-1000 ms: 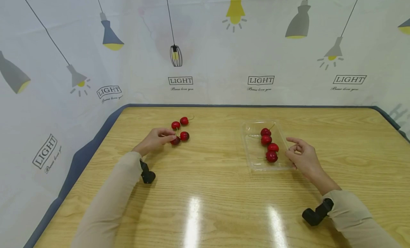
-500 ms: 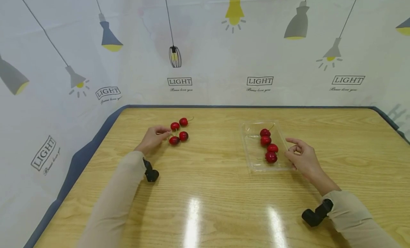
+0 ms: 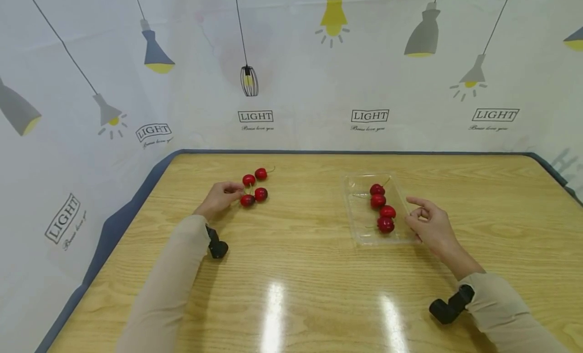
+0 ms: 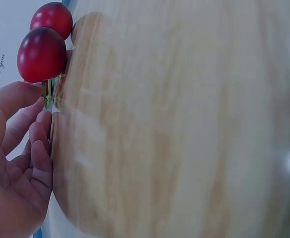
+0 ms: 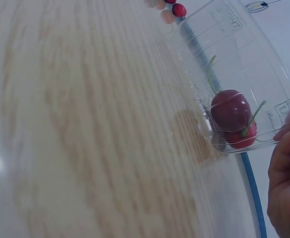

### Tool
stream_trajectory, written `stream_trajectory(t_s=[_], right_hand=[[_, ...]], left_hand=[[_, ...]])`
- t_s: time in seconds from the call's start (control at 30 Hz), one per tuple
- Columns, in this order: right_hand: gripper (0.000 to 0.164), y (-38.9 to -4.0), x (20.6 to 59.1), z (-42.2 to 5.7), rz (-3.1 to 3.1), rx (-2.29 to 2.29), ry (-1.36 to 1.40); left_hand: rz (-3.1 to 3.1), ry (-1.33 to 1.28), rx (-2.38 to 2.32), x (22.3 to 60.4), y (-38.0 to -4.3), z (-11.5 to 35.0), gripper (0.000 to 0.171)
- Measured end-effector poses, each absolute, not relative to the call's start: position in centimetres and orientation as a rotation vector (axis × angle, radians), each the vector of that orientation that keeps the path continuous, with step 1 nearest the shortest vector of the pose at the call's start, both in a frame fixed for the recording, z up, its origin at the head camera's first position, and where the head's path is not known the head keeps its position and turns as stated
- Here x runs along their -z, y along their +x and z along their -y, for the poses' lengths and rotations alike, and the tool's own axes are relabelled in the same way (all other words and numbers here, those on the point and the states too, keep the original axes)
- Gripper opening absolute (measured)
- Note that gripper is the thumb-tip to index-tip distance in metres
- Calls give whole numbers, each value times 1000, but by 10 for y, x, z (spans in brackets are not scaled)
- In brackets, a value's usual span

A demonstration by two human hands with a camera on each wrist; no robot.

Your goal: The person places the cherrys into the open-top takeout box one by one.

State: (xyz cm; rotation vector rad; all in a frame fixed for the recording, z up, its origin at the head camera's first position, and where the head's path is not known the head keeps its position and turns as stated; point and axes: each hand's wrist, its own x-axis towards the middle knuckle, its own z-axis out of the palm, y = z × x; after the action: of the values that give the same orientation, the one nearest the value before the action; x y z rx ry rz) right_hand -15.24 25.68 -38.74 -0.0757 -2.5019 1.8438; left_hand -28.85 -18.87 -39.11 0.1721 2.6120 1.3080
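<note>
Four-sided and clear, a plastic tray (image 3: pixel 357 231) sits on the table with several red cherries (image 3: pixel 378 201) in it, roughly in a line. My right hand (image 3: pixel 430 224) holds its right rim between thumb and fingers; in the right wrist view the fingertips (image 5: pixel 289 141) are at the tray's corner. On the left lie several more cherries in a loose group. My left hand (image 3: pixel 220 198) is beside the nearest dark red cherry (image 3: pixel 247 200), thumb and forefinger closed at its stem. The left wrist view shows the green stem (image 4: pixel 46 94) at those fingertips, the other fingers curled.
Two cherries (image 3: pixel 255 177) lie just behind the left hand's fingertips, one with a long stem. Another cherry (image 3: pixel 261 194) sits right against the dark one. The wooden table (image 3: pixel 309 272) ends at a patterned cloth backdrop (image 3: pixel 300 79).
My left hand has drawn back from over the dark cherry to its stem, and its thumb and forefinger have come closer together. The right hand and the tray stay put.
</note>
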Motion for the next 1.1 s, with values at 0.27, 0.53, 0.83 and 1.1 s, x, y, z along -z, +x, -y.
stream_trajectory(t_s=[0.27, 0.53, 0.83, 1.1], right_hand=[[50, -152, 387, -256, 2493, -1840, -75], [50, -152, 387, -256, 2498, -1824, -49], [50, -152, 386, -255, 2488, -1851, -47], [51, -153, 387, -255, 2500, -1831, -47]], left_hand=[[-2632, 161, -1275, 394, -293, 189, 31], [-2595, 138, -1340, 394, -291, 192, 31], [-2543, 74, -1367, 393, -291, 192, 31], [-2540, 47, -1359, 391, -290, 188, 31]])
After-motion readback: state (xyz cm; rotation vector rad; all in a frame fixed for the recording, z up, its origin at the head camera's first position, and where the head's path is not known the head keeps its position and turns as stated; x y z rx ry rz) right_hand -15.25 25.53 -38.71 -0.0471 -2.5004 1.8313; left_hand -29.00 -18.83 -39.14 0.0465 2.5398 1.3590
